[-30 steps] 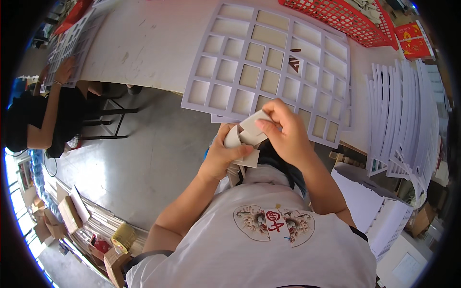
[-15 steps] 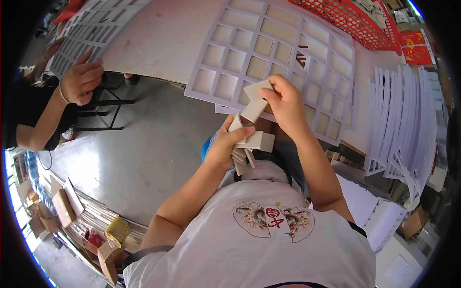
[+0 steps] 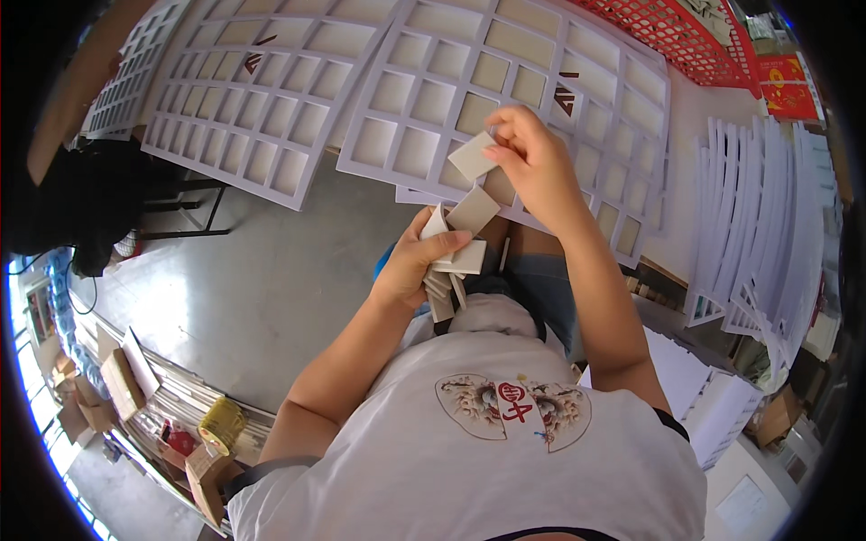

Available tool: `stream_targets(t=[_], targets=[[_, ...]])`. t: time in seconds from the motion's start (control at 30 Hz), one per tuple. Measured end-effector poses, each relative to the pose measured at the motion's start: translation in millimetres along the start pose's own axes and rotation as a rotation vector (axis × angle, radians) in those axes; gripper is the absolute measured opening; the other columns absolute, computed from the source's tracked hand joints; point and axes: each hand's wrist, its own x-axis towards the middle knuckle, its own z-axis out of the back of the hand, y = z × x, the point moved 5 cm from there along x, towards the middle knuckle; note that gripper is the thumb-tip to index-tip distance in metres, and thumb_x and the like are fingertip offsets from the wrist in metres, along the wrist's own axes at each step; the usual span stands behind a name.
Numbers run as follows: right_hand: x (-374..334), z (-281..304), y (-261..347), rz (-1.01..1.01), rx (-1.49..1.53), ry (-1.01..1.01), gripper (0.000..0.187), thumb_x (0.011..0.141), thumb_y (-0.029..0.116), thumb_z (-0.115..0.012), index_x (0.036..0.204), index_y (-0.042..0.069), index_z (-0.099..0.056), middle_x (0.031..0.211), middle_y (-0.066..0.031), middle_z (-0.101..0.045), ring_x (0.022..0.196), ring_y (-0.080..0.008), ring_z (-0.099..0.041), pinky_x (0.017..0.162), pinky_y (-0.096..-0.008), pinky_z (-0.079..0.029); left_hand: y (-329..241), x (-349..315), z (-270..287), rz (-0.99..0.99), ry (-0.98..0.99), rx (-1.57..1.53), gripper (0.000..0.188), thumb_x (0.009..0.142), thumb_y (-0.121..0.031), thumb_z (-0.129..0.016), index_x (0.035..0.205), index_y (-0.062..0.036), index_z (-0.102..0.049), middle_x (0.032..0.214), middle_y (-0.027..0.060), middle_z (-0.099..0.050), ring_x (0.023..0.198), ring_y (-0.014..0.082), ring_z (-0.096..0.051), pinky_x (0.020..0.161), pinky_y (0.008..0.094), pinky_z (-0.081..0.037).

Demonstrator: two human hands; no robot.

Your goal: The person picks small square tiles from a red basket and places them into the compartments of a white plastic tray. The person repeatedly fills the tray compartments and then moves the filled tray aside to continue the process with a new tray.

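My left hand point(image 3: 417, 261) is closed round a loose, fanned bunch of off-white rectangular tiles point(image 3: 464, 259), with the thumb on top. One tile juts from the bunch toward the board. Between thumb and fingers my right hand point(image 3: 534, 162) pinches a single off-white tile point(image 3: 472, 156) over the board's near part. That white grid board point(image 3: 460, 71) lies on the table in front of me. Several of its rectangular openings show cream tiles or backing; I cannot tell which. A thin pale sliver point(image 3: 504, 255) shows right of the bunch, above my lap.
Another grid board point(image 3: 317, 162) lies to the left, overhanging the table edge. A co-worker's arm point(image 3: 79, 90) is at the far left. A red perforated basket point(image 3: 672, 41) stands at the back right, and a stack of white grid frames point(image 3: 753, 225) at the right. Cardboard boxes point(image 3: 120, 383) lie lower left.
A second grid board has come onto the table at left, and the co-worker's arm has moved up. My right hand has risen slightly with its tile. One tile no longer juts rightward from my bunch.
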Motion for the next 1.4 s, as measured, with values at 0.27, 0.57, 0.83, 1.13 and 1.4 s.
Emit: stream_targets(t=[0.27,0.57,0.83,1.13,1.4], targets=[[9,-20,4,0.147,-0.207,0.029,0.014,0.082,0.0,-0.068,0.096,-0.001,-0.066,0.091,-0.0106,-0.065,0.081,-0.0255,-0.061,0.073,-0.0339,-0.05,10,4,4,-0.018,0.005,-0.153,0.047,0.085,-0.017,-0.071,0.122,-0.0067,-0.045,0.101,0.0129,-0.062,0.083,0.0228,-0.068,0.071,0.0339,-0.058],[-66,-17,23,0.378,-0.347,-0.127,0.025,0.073,0.006,-0.074,0.096,0.004,-0.067,0.106,-0.0088,-0.063,0.098,-0.0298,-0.059,0.083,-0.042,-0.049,17,2,6,-0.012,0.084,-0.162,0.046,0.086,-0.022,-0.07,0.123,-0.0079,-0.046,0.106,0.0125,-0.06,0.093,0.022,-0.064,0.08,0.0369,-0.056],[-119,-32,35,0.488,-0.301,0.058,0.021,0.073,0.006,-0.075,0.093,0.005,-0.067,0.11,-0.0061,-0.061,0.104,-0.0278,-0.056,0.087,-0.0418,-0.046,25,-28,10,0.049,0.2,-0.226,0.062,0.081,-0.023,-0.07,0.135,-0.0097,-0.043,0.118,0.0154,-0.055,0.1,0.0262,-0.064,0.084,0.0412,-0.057],[-116,29,-5,0.256,-0.718,-0.232,0.028,0.072,0.006,-0.074,0.098,0.004,-0.062,0.098,-0.0095,-0.055,0.103,-0.0291,-0.052,0.089,-0.0423,-0.043,-2,-30,30,-0.147,0.199,-0.269,0.037,0.081,-0.029,-0.071,0.11,-0.0119,-0.055,0.121,0.0127,-0.051,0.097,0.0242,-0.058,0.073,0.0395,-0.056],[-104,91,21,0.36,-0.776,-0.309,0.012,0.074,0.006,-0.067,0.084,0.006,-0.061,0.092,-0.0074,-0.058,0.095,-0.0296,-0.054,0.086,-0.0432,-0.041,-39,-36,62,-0.282,0.158,-0.203,0.031,0.086,-0.031,-0.069,0.107,-0.0107,-0.057,0.122,0.0137,-0.052,0.096,0.0221,-0.052,0.073,0.0358,-0.049]])
